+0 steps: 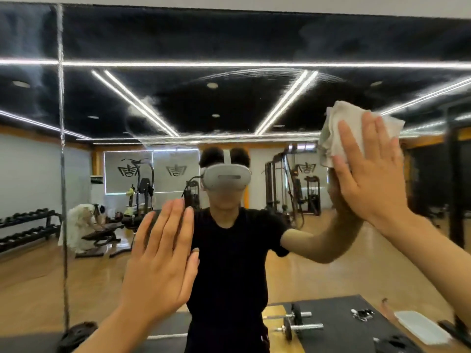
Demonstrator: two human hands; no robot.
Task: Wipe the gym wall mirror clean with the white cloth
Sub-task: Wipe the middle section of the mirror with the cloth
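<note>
The wall mirror point(242, 103) fills the view, with hazy wipe streaks across its upper middle. My right hand point(367, 171) is raised at the right, fingers straight, pressing the crumpled white cloth point(334, 126) flat against the glass. The cloth sticks out above and to the left of my fingers. My left hand point(160, 258) is lower, left of centre, held flat with straight fingers at the glass; whether it touches I cannot tell. My own reflection in a black shirt stands between the two hands.
A vertical seam point(62, 161) runs down the mirror at the left. A dumbbell point(297, 324), a white tray point(420, 329) and small items lie on a dark mat point(339, 309) at the bottom right. Gym machines and a dumbbell rack show as reflections.
</note>
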